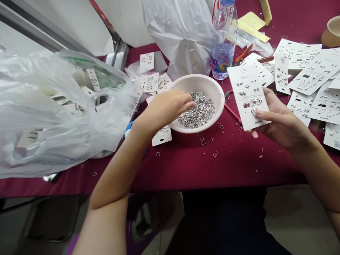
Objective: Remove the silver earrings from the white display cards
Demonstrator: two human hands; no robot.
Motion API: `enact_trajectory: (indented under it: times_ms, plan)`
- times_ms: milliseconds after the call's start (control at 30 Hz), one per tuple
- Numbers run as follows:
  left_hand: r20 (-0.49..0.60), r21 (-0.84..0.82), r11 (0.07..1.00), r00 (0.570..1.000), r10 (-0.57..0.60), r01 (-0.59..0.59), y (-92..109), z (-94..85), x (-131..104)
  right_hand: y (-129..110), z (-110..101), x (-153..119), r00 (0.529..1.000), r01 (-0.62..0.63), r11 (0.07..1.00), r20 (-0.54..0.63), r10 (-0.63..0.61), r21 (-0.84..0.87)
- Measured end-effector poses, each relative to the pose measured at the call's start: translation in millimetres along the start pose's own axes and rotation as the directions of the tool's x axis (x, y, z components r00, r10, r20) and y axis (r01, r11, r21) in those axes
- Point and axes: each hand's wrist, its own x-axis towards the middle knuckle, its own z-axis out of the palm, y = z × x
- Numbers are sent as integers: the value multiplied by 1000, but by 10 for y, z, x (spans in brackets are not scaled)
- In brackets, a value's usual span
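My left hand (170, 106) hangs over the left side of a white bowl (219, 115), its fingers bent together; what they hold, if anything, is too small to name. Small silvery metal pieces (199, 111) fill the bottom of the bowl. To the right, my right hand (278, 120) grips a white earring card (245, 95) by its lower right edge, thumb on the front. Several rows of small earrings show on the card, which is tilted and faces me. Red-handled pliers (231, 110) lie between bowl and card, partly behind the card.
Plastic bags (106, 117) stand left, and another bag (183, 35) behind the bowl. A water bottle (223, 53) is beside it. Many earring cards (313, 74) are spread at the right. Loose rings (215, 154) dot the red tablecloth (186, 170). An orange-handled tool (243, 53) lies behind.
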Motion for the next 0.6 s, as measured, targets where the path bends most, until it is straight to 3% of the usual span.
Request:
enact_trajectory:
  times_ms: [67,100,300,467,600]
  plan:
    - [160,22,1000,987,-18,14,-59,113,12,14,0,11,999,-4,1000,-48,3,-6]
    - [189,33,999,982,-14,8,-68,171,19,25,4,21,997,-7,1000,-71,6,-9]
    - [188,6,999,982,32,-34,-3,351,71,137,-15,106,980,-78,995,-187,65,-62]
    - [239,7,998,970,52,-55,-19,208,42,227,-90,119,968,-109,989,-235,84,-96]
    - [203,-2,1000,979,-9,10,-24,17,-4,268,-137,111,954,-114,982,-293,66,-149]
